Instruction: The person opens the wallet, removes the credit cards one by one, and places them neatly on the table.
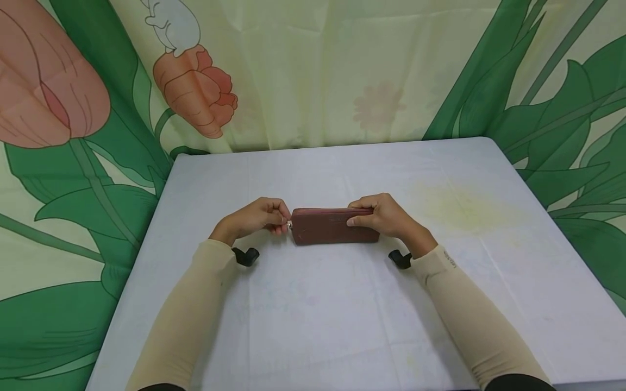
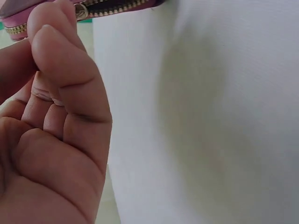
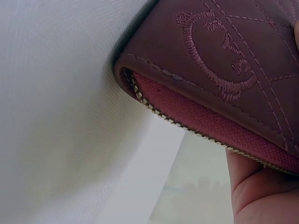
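A long brown wallet (image 1: 332, 228) with a zip round its edge stands on the white table between both hands. My right hand (image 1: 386, 217) grips its right part, thumb on the near face and fingers behind. At the left end, my left hand (image 1: 266, 214) pinches the zip pull between thumb and forefinger. The left wrist view shows the metal slider (image 2: 81, 11) at those fingertips, with a dark gap between the gold teeth to its right. In the right wrist view, parted zip teeth (image 3: 177, 122) run along pink lining (image 3: 205, 119), below an embroidered, stitched face.
A white cloth (image 1: 318, 315) with faint creases and a yellowish stain (image 1: 457, 206) covers the table. Behind it hangs a curtain (image 1: 313, 70) printed with leaves, a tulip and a carrot. Black wrist mounts (image 1: 246, 257) stick out beside both beige sleeves (image 1: 191, 309).
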`<state>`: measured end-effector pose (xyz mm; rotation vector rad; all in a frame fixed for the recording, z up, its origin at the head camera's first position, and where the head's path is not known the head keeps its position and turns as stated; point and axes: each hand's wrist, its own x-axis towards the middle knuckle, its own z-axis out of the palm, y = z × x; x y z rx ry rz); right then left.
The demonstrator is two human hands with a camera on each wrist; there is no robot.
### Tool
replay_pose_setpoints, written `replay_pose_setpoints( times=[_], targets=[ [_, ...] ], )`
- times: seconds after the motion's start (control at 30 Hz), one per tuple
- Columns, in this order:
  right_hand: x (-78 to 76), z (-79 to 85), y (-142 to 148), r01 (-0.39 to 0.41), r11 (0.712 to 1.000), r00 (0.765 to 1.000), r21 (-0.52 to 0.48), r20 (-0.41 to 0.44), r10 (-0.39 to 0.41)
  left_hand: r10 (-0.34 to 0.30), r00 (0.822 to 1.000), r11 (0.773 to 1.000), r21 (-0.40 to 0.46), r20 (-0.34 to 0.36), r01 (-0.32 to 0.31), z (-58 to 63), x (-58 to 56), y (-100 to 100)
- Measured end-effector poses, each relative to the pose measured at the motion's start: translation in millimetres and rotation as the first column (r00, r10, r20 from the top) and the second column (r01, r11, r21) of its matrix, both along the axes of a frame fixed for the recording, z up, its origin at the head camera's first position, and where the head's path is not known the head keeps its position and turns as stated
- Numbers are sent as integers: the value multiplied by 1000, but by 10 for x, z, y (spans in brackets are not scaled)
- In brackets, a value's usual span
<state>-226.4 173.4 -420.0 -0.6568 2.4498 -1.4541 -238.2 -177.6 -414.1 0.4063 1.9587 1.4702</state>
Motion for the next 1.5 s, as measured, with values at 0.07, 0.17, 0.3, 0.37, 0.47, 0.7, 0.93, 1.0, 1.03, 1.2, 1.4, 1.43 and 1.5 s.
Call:
replay_pose_setpoints(
  times=[0.07,0.17,0.3,0.37,0.47,0.7,0.93,1.0,1.03,1.2,1.4,1.43,1.5],
  targets=[
    [5,1,-2,-4,1000,1000,-6,-3,4,2,1000,1000,22,-2,-2,22,-4,1],
    [8,-4,1,-2,1000,1000,-6,-7,2,16,1000,998,67,6,-17,43,-7,9],
    [11,-8,12,7,1000,1000,-1,-4,-7,33,999,992,125,15,-34,63,-5,27],
    [11,-10,16,10,1000,1000,-2,-6,-10,39,999,989,142,11,-40,75,-5,30],
    [9,-14,17,7,1000,1000,-5,-16,-7,63,998,983,170,13,-64,108,-4,30],
    [18,-30,18,4,1000,998,8,-62,-4,53,998,975,219,-46,-41,222,-22,104],
    [38,-27,-4,7,1000,998,-3,-63,-8,37,980,994,108,-194,-16,353,0,312],
    [41,-29,-15,7,1000,998,-6,-65,-7,36,975,997,80,-220,-19,371,9,374],
    [41,-29,-19,10,1000,998,-9,-66,-10,36,973,997,72,-230,-20,374,7,409],
    [40,-37,-32,9,1000,996,-19,-94,-11,36,963,998,54,-267,-22,395,21,565],
    [35,-57,-23,-2,999,995,-32,-98,-1,12,944,1000,15,-329,-7,412,53,755],
    [34,-59,-21,-5,1000,995,-31,-102,2,8,940,1000,9,-340,-5,407,53,790],
    [36,-61,-18,-8,1000,994,-26,-108,5,0,934,1000,6,-358,2,392,51,859]
  ],
)
